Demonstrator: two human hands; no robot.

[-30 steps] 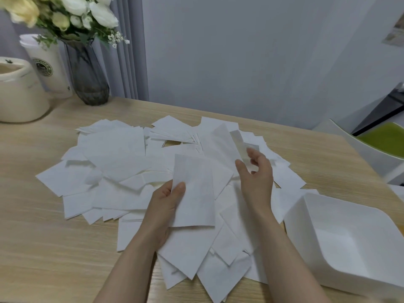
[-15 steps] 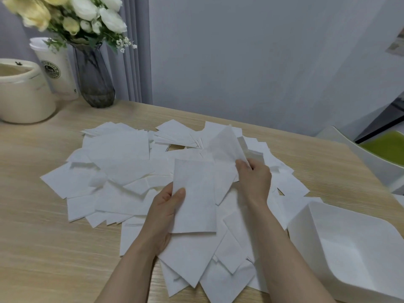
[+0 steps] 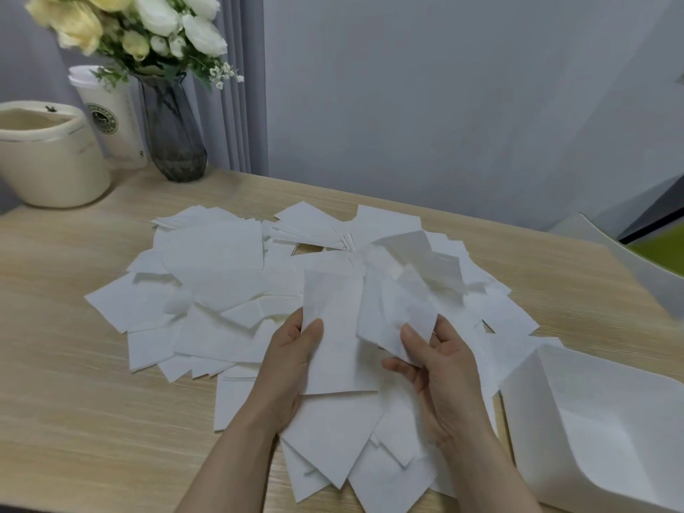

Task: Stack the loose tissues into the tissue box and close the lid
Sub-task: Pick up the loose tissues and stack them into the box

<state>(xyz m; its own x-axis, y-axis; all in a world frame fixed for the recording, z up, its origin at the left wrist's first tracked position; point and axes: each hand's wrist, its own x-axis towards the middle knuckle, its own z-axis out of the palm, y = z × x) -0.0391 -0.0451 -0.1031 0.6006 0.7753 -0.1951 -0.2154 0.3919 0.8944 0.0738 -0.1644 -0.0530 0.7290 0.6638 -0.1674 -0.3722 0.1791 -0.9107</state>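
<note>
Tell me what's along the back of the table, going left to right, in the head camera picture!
Cream pot → white paper cup → dark glass vase of flowers. Much farther right, past the table's edge, stands a white chair with a green seat.

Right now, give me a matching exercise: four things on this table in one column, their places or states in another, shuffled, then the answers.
Things:
1. tissue box
2. glass vase
3. left hand
4. right hand

Places or states:
A. holds a flat tissue
B. far left, with flowers
C. open, near right
D. holds a crumpled tissue

Pairs: 1-C, 2-B, 3-A, 4-D
</note>
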